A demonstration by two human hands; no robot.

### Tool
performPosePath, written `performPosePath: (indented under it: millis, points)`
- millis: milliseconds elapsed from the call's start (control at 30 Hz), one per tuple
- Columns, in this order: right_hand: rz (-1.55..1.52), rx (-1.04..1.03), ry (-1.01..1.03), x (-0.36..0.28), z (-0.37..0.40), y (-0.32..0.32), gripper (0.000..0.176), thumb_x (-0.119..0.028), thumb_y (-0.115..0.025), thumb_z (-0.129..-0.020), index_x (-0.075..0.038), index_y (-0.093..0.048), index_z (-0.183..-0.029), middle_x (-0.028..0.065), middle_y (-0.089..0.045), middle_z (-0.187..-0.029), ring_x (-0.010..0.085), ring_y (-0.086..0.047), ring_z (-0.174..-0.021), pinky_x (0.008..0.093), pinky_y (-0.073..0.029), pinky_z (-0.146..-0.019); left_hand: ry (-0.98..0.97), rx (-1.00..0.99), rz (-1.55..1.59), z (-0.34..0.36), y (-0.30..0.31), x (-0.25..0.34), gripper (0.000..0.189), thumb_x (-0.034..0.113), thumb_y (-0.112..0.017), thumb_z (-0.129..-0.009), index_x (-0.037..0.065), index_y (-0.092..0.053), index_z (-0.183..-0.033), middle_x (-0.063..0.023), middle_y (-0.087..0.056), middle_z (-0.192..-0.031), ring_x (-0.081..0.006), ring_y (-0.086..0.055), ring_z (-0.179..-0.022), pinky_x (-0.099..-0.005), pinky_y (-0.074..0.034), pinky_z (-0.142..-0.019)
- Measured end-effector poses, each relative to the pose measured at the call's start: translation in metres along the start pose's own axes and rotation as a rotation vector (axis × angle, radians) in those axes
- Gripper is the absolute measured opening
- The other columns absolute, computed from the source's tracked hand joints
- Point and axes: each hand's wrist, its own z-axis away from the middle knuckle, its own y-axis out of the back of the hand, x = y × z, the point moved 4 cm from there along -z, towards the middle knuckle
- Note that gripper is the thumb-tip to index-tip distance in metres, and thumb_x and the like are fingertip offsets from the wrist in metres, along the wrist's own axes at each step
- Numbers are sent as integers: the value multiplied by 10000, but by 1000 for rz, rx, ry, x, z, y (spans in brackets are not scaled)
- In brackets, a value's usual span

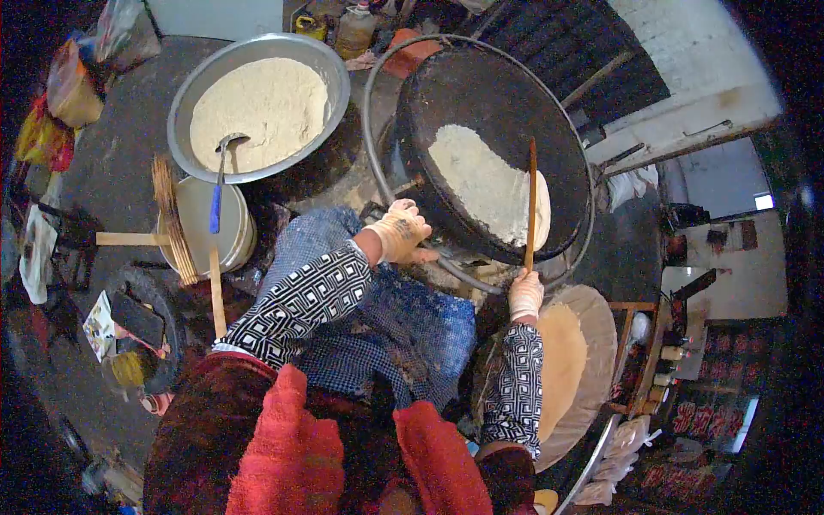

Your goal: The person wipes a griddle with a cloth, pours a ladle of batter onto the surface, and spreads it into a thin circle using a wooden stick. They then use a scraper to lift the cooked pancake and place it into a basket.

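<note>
Two hands in view, both in pale gloves. Right hand (525, 293): fingers wrapped tight round the lower end of a stick (531, 197). The stick runs up & away from the person and crosses the right side of the sheet (481, 180). Left hand (400, 233): fingers curled together, thumb out, resting at the near-left rim of the griddle (489, 81), by the metal hoop (369, 112) that rings it. Whether it grips anything, can't tell.

Sheet: pale, thin, approx. oval, spread right of centre on the black griddle. Covers only part of the surface.

Handling (judged):
- Stick looks light, stiff, narrow, dry wood. Grip at the end gives reach w/o bringing the glove over the griddle.
- Sheet prob. very thin, soft, limp, easy to tear, likely hot.
- Best taken at an edge, w/ the stick slid under rather than pinched by fingers.
- Middle would prob. sag or fold if lifted from one point only.

Around:
- Big basin (335, 69) of pale batter at upper left. Ladle (218, 176) stands in it, blue handle hanging over the near rim.
- Stack (562, 356) of tan rounds on a board (601, 322) at lower right, just below the right hand.
</note>
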Motion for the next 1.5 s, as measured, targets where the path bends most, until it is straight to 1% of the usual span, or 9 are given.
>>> performPosePath:
  millis: [333, 433, 633, 933, 1033, 1167, 1300, 1367, 1500]
  points:
    - [-16, -40, 34, -10, 14, 13, 288, -301, -421, -927, -32, -515, -886, 243, -603, -706, 427, -584, -640, 513, -456, -544, 175, -18, -90, 3, 15, -36, 576, 573, -390, -860, 89, -703, -858, -103, -658, -876, -288, -557, -1004, -498, -217, -1049]
    - [-167, -61, 168, -29, 40, 8, 236, -256, -420, -927, -37, -502, -898, 218, -598, -685, 401, -589, -662, 453, -476, -569, 145, -256, -123, -3, 13, 9, 604, 601, -381, -849, 88, -698, -880, -135, -648, -903, -302, -558, -1005, -522, -213, -1041]
    - [-9, 69, -40, 1, 25, 12, 281, -327, -485, -898, -63, -507, -804, 219, -587, -616, 432, -576, -582, 511, -463, -535, 62, -130, 125, -18, -25, 84, 688, 653, -417, -806, 35, -626, -1023, -176, -601, -994, -338, -523, -1033, -516, -229, -1033]
    - [-343, -135, -29, -3, 13, -1, 298, -310, -433, -916, -32, -538, -920, 203, -633, -753, 386, -613, -697, 496, -481, -620, -4, -8, 113, -10, -8, 59, 649, 632, -499, -774, 23, -634, -951, -168, -621, -955, -334, -543, -1017, -481, -268, -1026]
    - [-60, -332, 54, -45, 25, 49, 304, -294, -423, -910, -29, -555, -978, 198, -648, -822, 359, -635, -749, 492, -493, -641, -78, 117, 169, -3, 2, 49, 620, 614, -514, -769, 22, -628, -915, -165, -626, -925, -341, -542, -1007, -487, -293, -1000]
    - [-167, -169, -253, -9, 9, 26, 296, -305, -420, -908, -45, -553, -952, 196, -649, -800, 371, -637, -759, 486, -501, -657, -56, 9, 35, -1, 0, 29, 611, 608, -518, -765, 25, -649, -891, -170, -637, -909, -336, -561, -972, -476, -266, -1018]
    - [-147, -117, 60, -19, 18, -1, 315, -321, -413, -922, -26, -523, -934, 207, -642, -770, 374, -635, -742, 506, -493, -660, -20, -56, -36, 0, -1, 10, 578, 601, -517, -763, 51, -661, -869, -145, -639, -926, -319, -552, -1004, -470, -253, -1018]
    - [-242, -171, -181, -6, 19, -11, 274, -291, -487, -890, -24, -548, -891, 216, -628, -829, 365, -624, -758, 484, -486, -654, -18, -24, -27, 3, -2, -7, 539, 574, -520, -775, 61, -664, -860, -138, -640, -923, -325, -551, -1001, -476, -246, -1019]
    - [-219, -70, -129, -20, 14, 29, 320, -328, -436, -918, -30, -549, -903, 194, -634, -738, 353, -636, -707, 481, -493, -632, 45, 63, -127, 9, 11, -16, 485, 527, -531, -793, 75, -662, -911, -139, -620, -939, -334, -523, -1035, -498, -208, -1033]
